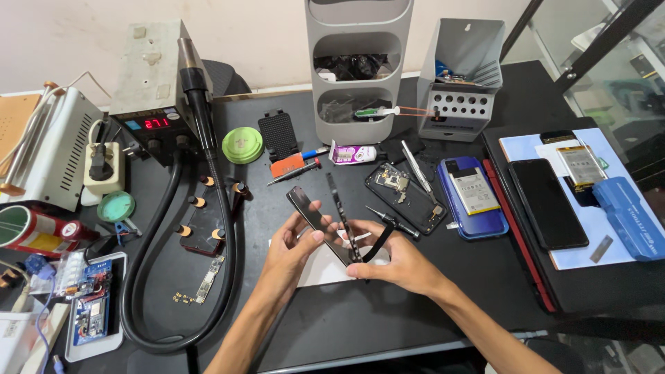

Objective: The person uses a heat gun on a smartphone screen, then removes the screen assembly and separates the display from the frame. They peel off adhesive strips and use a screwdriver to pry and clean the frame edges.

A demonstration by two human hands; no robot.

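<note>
— Where is the phone?
— Lifted above the surface: the left hand pinches the dark phone; its long axis tilts up-left.
— And the right hand?
— Just beside it, fingers closed around a thin black frame, edge-on, touching the phone's lower end.

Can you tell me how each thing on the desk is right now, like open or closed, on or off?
Left hand: grips the black phone screen panel, lifted and tilted.
Right hand: pinches the thin dark phone frame, held edge-up.
Grey soldering station box: switched on, red digits lit.
Black opened phone: back off, circuit board showing.
Blue phone: lying back off, battery showing.
Black slab phone: screen dark.
Round green tin: lid shut.
</note>
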